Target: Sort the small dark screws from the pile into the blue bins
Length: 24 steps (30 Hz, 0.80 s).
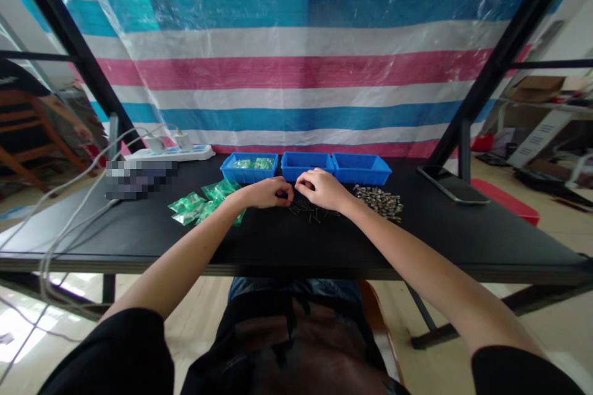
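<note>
My left hand [271, 192] and my right hand [323, 189] are close together over the middle of the black table, fingertips apart by a small gap. Both have thumb and fingers curled into a pinch; anything held between them is too small to make out. Beneath and beside my right hand lie loose thin dark screws or pins [314, 213]. A heap of small shiny metal pieces [380, 202] sits to the right of them. Green-tinted plastic packets [197, 207] are piled left of my left hand, partly behind its forearm.
Behind my hands stand a left blue bin [227, 170] with green packets in it, a middle blue bin [287, 173] and a right blue bin [364, 176]. A phone [454, 185] lies at right. A power strip [199, 152] with trailing cables [69, 222] is at left.
</note>
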{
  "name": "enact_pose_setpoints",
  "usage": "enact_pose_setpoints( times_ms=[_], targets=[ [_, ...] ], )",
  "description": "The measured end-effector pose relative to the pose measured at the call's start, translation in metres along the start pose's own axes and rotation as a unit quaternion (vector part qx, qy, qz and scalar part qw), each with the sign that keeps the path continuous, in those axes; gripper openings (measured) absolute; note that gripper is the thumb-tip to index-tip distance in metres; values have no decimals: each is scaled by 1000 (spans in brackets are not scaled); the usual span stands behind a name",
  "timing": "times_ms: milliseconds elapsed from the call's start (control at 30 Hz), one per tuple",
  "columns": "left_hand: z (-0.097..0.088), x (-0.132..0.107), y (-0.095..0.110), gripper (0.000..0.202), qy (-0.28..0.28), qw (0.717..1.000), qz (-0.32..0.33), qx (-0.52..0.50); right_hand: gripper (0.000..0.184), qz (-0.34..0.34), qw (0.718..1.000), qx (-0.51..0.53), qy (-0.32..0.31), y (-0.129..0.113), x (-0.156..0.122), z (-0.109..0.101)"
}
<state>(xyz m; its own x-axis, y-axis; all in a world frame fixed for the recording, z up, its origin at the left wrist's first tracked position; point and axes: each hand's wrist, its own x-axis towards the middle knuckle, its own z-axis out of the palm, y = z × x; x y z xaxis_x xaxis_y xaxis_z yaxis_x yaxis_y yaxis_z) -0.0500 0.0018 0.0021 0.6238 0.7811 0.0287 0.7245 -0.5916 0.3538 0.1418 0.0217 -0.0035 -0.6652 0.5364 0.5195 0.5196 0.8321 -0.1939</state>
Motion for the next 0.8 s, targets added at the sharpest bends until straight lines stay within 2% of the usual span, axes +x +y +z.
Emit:
enact_pose_setpoints(
  times_ms=[433, 800],
  targets=[
    [-2, -1, 6, 17, -6, 1000, 14, -4, 12, 4, 1000, -1, -14, 1, -1, 0],
    [-1, 1, -5, 19, -24, 998, 25, -45, 12, 9, 1000, 0, -28, 0, -1, -1]
  ],
)
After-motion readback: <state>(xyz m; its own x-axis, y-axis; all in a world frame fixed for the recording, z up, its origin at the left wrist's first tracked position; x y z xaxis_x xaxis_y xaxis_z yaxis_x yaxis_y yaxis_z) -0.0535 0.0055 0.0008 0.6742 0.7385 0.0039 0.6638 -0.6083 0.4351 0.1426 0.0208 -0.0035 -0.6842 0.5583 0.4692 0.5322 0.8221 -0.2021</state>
